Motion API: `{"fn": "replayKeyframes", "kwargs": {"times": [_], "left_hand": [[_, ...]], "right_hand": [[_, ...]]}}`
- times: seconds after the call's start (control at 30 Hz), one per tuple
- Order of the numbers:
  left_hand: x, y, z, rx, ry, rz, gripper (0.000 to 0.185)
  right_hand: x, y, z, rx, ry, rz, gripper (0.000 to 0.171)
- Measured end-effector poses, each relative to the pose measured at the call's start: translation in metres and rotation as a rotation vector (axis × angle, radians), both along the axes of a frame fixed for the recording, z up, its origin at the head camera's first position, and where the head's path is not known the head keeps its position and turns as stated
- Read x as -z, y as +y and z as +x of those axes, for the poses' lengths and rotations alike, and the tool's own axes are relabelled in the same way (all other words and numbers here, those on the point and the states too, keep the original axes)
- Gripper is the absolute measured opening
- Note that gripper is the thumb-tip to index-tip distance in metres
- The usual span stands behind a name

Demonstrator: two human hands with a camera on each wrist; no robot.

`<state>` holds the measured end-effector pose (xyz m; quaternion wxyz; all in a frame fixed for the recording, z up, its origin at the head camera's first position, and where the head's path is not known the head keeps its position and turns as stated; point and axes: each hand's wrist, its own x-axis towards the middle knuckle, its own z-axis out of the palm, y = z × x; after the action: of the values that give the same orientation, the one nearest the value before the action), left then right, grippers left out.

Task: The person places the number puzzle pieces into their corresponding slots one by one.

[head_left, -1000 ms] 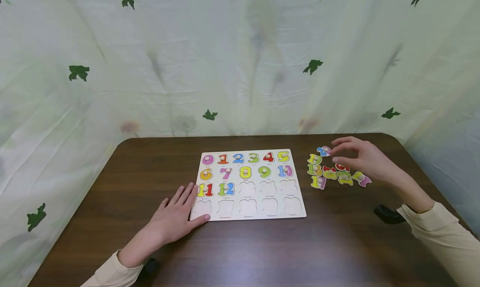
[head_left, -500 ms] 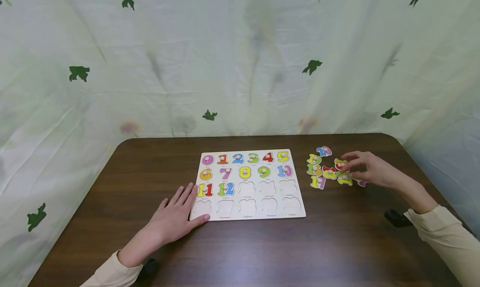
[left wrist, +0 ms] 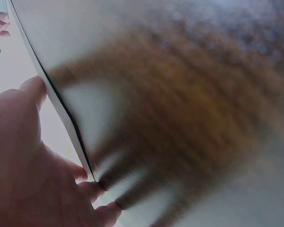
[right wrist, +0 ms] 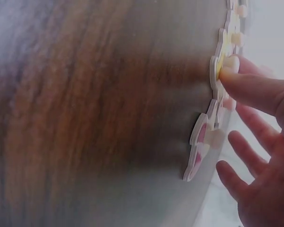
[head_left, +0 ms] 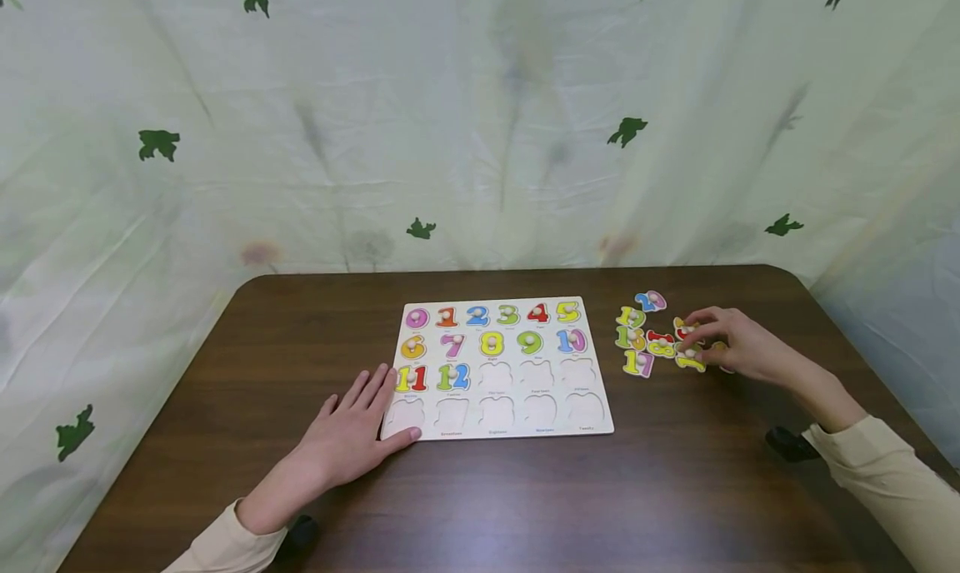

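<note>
A white number puzzle board [head_left: 517,419] lies mid-table in the head view, with number pieces 0 to 12 in its upper rows and bare recesses below. My left hand [head_left: 347,440] rests flat on its left edge, fingers spread and thumb on the lower corner. At the right, my right hand [head_left: 742,348] is over loose pieces. Its thumb and forefinger pinch the knob of a yellow-green number piece [head_left: 688,360]; its other fingers stand apart. The right wrist view shows the thumb [right wrist: 251,87] against this knob [right wrist: 232,64]. The hand partly hides neighbouring pieces.
Several loose pieces lie close together right of the board, among them 20 [head_left: 650,301], 13 [head_left: 630,338], 18 [head_left: 661,345] and 17 [head_left: 638,364]. A dark wooden table [head_left: 480,506] bears everything. Behind its far edge hangs a pale curtain [head_left: 465,140] with leaf prints.
My right hand has gone from near the 20 piece, down and nearer, to the yellow-green piece, and its thumb and forefinger have closed on the knob. The left hand has stayed still.
</note>
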<state>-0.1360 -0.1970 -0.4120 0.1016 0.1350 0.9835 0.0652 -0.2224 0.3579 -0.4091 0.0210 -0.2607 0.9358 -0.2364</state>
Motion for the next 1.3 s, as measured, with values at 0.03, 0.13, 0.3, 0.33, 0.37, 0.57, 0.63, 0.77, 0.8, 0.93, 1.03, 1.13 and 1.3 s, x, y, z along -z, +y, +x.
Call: {"fn": "replayKeyframes", "kwargs": {"times": [0.03,0.13,0.3,0.33,0.37,0.57,0.63,0.77,0.8,0.93,1.03,1.13,1.3], "left_hand": [[0.000,0.000,0.000,0.000,0.002,0.000,0.103],[0.000,0.000,0.000,0.002,0.007,0.001,0.103],[0.001,-0.001,0.000,0.003,0.008,-0.001,0.104],[0.001,-0.001,0.000,0.003,0.008,-0.001,0.104],[0.002,-0.001,0.000,0.003,0.008,-0.002,0.104],[0.002,-0.001,0.000,0.002,0.009,0.001,0.104],[0.002,-0.001,0.000,0.001,0.009,0.000,0.105],[0.003,-0.001,0.000,-0.001,0.010,-0.001,0.105],[0.003,-0.001,0.000,-0.002,0.010,-0.001,0.105],[0.004,-0.002,0.000,-0.002,0.012,0.004,0.105],[0.004,-0.002,0.000,-0.002,0.012,0.006,0.105],[0.004,-0.002,0.000,-0.001,0.014,0.007,0.104],[0.004,-0.002,0.000,0.001,0.018,0.009,0.103]], "right_hand": [[0.001,0.000,0.000,0.004,-0.002,-0.005,0.026],[0.002,0.000,0.002,-0.001,0.015,-0.012,0.025],[0.002,-0.003,0.006,-0.006,0.038,-0.002,0.023],[0.002,-0.004,0.007,-0.001,0.029,-0.004,0.023],[0.002,-0.004,0.007,-0.001,0.031,-0.004,0.023],[0.001,-0.008,0.010,-0.015,-0.003,-0.045,0.026],[0.001,-0.008,0.011,-0.016,-0.013,-0.049,0.025],[0.003,-0.009,0.011,-0.031,0.026,-0.050,0.024],[0.004,-0.010,0.012,-0.036,0.042,-0.051,0.024],[0.004,-0.011,0.012,-0.023,0.059,-0.048,0.023],[0.003,-0.013,0.014,-0.004,0.062,-0.044,0.022],[0.002,-0.017,0.015,0.006,0.071,-0.053,0.020],[0.000,-0.030,0.017,0.011,0.076,-0.093,0.013]]}}
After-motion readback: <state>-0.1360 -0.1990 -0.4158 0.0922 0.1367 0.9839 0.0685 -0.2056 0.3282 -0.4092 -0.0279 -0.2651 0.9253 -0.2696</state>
